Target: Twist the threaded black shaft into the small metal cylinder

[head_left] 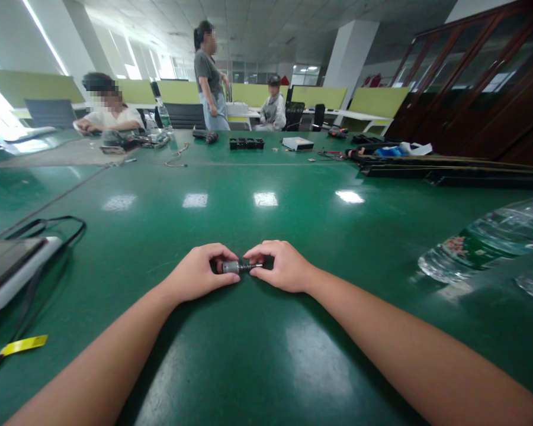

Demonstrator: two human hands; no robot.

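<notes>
My left hand (206, 271) grips a small grey cylinder (231, 268); my right hand (286, 267) pinches the slim dark rod (247, 268) running from it, between my hands at the table (231, 355). They seem joined already; whether anything's left, I can't tell. My fingers hide both ends; the bottle (475, 248) to their right is cut off.
</notes>
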